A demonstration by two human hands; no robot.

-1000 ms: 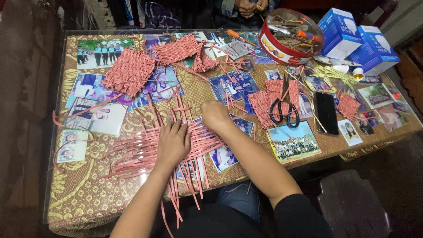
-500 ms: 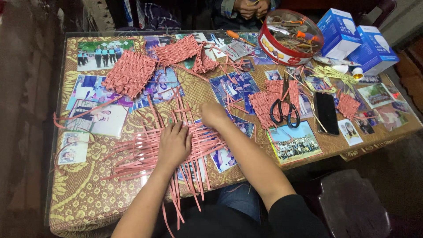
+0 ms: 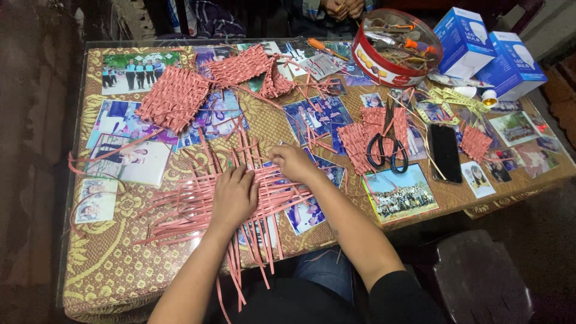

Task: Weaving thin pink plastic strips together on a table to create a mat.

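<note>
- Pink woven strips (image 3: 198, 207) are lying in a loose, half-made mat at the near middle of the desk (image 3: 114, 276), with free ends fanning out left and trailing over the front edge.
- Left hand (image 3: 233, 198) is lying flat and open, palm down, pinning the crossed strips where they are meeting.
- Right hand (image 3: 292, 162) is resting at the mat's right edge with fingers curled down on a strip end; whether it is actually pinching that strip, I cannot tell.
- Strips are looking thin, light and bendy, probably a little springy, so the weave is likely wanting to slide apart unless it is being pressed down.
- Best hold, I am judging, is flat pressure over the crossings, plus a fingertip pinch near a strip's free end rather than at its middle.
- Glass-topped surface with photographs (image 3: 401, 195) under it is looking smooth, so the strips may be skidding easily.
- Finished woven squares (image 3: 174, 99) are sitting well apart at the far left, smaller pieces (image 3: 360, 141) just beyond the right hand.
- Black scissors (image 3: 387, 153) are lying near the right hand, a dark phone (image 3: 445, 153) beside them.
- Red round tin (image 3: 393, 51) of tools and two blue boxes (image 3: 480, 45) are standing at the far right corner, out of the way.
- Another person's hands (image 3: 343, 7) are showing at the far edge.
</note>
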